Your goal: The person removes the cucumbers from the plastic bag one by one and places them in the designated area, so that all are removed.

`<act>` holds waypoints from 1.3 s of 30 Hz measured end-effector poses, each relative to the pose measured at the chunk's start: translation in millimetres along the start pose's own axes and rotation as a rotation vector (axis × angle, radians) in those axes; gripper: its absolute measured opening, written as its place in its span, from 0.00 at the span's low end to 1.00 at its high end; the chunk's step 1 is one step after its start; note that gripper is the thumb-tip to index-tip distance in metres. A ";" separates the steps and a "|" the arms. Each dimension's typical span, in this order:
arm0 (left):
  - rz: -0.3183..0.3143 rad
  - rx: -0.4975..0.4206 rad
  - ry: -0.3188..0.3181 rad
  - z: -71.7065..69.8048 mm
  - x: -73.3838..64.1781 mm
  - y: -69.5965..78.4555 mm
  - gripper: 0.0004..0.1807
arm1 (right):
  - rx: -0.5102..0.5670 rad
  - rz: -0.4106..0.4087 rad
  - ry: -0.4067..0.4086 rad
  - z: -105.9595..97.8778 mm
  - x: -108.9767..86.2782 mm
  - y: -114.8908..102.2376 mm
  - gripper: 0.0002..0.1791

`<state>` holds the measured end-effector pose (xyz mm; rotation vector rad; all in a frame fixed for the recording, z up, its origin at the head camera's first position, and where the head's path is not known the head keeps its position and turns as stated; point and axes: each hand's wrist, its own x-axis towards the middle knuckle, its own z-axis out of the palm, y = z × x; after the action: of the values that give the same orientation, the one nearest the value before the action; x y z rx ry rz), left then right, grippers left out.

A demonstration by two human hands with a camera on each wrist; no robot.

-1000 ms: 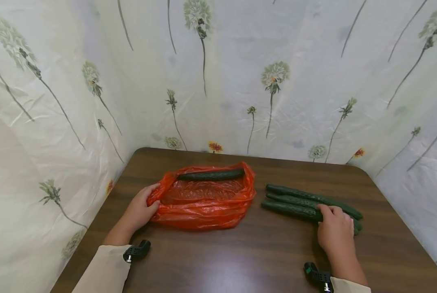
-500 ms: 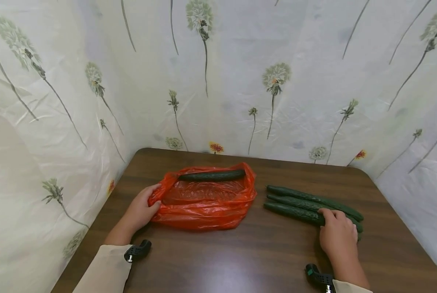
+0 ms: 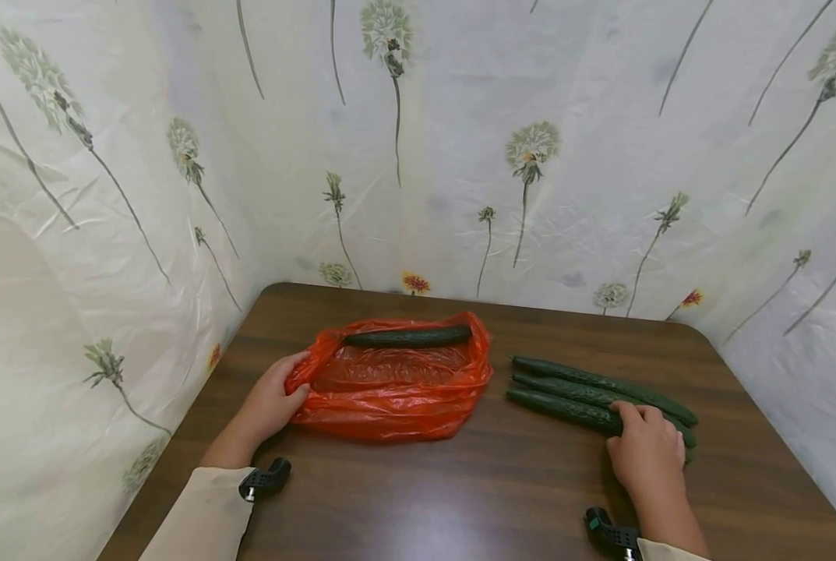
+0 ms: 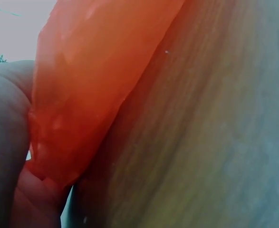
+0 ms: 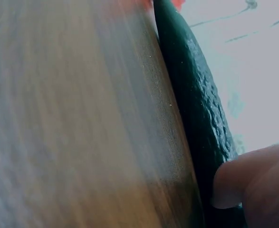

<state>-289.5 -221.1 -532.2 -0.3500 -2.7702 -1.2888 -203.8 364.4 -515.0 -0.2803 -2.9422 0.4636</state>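
Note:
In the head view, a red plastic bag lies with its mouth spread wide, a dark green cucumber inside along its far side. My left hand pinches the bag's left rim between thumb and fingers; the thin red film fills much of the left wrist view. To the right, three cucumbers lie side by side: a far one, a middle one and a near one. My right hand grips the near cucumber toward its right end, which the hand partly hides.
Everything lies on a dark brown wooden table with rounded far corners. A pale curtain with dandelion prints hangs behind the table and along both sides. A black wrist camera sits at my left cuff, another wrist camera at my right.
My right hand and the near cucumber have shifted slightly to the right and toward me. The left hand keeps its hold on the bag. The head view has drifted a little.

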 end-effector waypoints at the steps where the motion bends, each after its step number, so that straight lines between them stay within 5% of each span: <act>1: 0.001 -0.004 0.001 0.0 0.0 0.0 0.33 | -0.002 0.002 -0.005 -0.3 0.8 -0.7 0.30; 15: -0.024 -0.010 -0.002 -1.1 1.0 0.5 0.33 | 0.070 -0.021 0.072 -0.1 6.5 -25.8 0.31; 39: -0.007 -0.025 -0.006 -1.5 1.5 -0.6 0.33 | 0.121 -0.281 -0.056 9.3 35.5 -106.4 0.30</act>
<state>-291.2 -222.3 -531.4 -0.3461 -2.7647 -1.3272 -256.9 269.6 -485.8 0.1611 -2.9265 0.6123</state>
